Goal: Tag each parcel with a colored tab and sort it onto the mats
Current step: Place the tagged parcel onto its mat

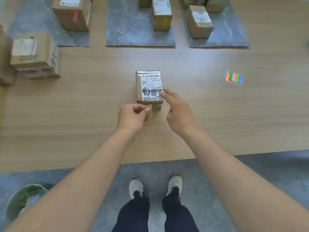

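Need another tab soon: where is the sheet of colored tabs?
Head view: the tab sheet lies on the wooden table, right of the central parcel, nearer than the rightmost mat.

Item: parcel [140, 84] at frame centre. White shipping label [151, 85] printed "530- 05 A33", with barcodes; large black handwritten characters over lower half. Labels on far parcels [161, 14]: illegible.

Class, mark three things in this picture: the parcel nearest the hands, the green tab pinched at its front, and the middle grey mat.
nearest parcel [148, 81]: head view, on its white top label.
green tab [151, 114]: head view, on its lower end.
middle mat [128, 30]: head view, on its bare left part.
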A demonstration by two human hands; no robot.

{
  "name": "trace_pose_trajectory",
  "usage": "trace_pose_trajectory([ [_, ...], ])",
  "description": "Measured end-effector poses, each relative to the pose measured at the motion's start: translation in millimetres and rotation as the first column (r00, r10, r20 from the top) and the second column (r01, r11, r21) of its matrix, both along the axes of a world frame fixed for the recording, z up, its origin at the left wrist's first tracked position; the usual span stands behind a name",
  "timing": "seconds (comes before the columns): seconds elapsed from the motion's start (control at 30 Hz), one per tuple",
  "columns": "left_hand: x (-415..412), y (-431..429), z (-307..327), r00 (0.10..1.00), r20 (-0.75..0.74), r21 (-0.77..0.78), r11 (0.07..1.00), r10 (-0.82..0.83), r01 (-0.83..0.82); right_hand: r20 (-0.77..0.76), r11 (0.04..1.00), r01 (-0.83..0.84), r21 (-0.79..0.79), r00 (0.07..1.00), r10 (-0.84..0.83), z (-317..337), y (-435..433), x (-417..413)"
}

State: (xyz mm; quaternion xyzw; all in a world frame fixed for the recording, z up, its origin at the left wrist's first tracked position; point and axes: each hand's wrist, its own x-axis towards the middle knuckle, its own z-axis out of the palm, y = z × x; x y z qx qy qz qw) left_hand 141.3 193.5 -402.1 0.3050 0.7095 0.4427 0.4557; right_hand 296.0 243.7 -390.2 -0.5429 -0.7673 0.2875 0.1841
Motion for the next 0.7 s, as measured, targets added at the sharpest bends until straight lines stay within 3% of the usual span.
trace_pose_trajectory([
  [0.13,1.1,9.5,-22.0,0.999,-0.04,0.009,1.0,-0.025,0.025,0.203,0.993,-0.116,-0.018,0.972,0.118,-6.4,14.6,-6.2],
  [0.4,12.7,27.3,-40.5,0.987,-0.161,-0.034,0.999,0.028,-0.033,0.106,0.994,-0.101,0.039,0.99,0.097,-21.1,17.1,-9.1],
  [0.7,17.0,31.1,-39.5,0.983,-0.164,-0.036,0.996,0.078,-0.085,0.194,0.984,-0.047,0.172,0.981,0.013,-21.1,22.3,-17.2],
])
